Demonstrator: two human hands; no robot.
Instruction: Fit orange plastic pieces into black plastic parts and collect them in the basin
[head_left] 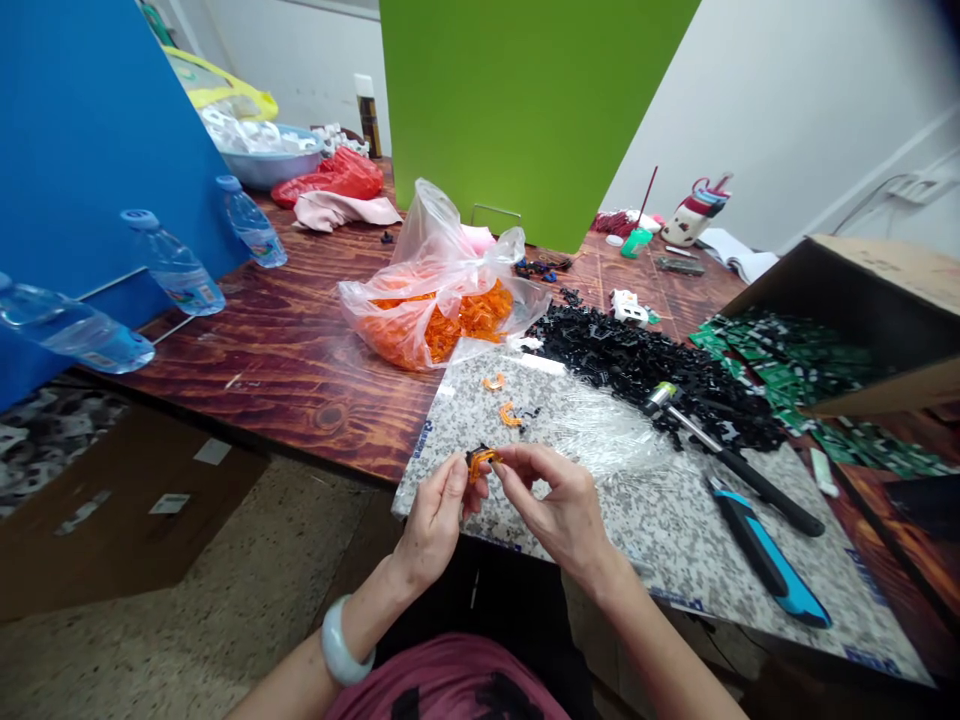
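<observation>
Near the front edge of the speckled grey board [517, 510], my left hand [436, 515] pinches a small orange and black part [482, 461] between thumb and fingers. My right hand [556, 505] closes its thumb and forefinger on the right end of the same part. Two orange curved pieces [510, 414] lie on the board just beyond my hands, with tiny black bits beside the nearer one. Behind them sits a clear plastic bag [390, 310] of orange pieces. A heap of black parts [645, 365] and a bundle of clear thin strips [611, 435] lie to the right.
A hammer [739, 465] and a blue-black tool [772, 560] lie on the board at right. Beyond is a cardboard box [892, 290] spilling green boards. Water bottles [174, 265] stand or lean at left. Green [525, 110] and blue [90, 130] panels rise behind the wooden table [300, 350].
</observation>
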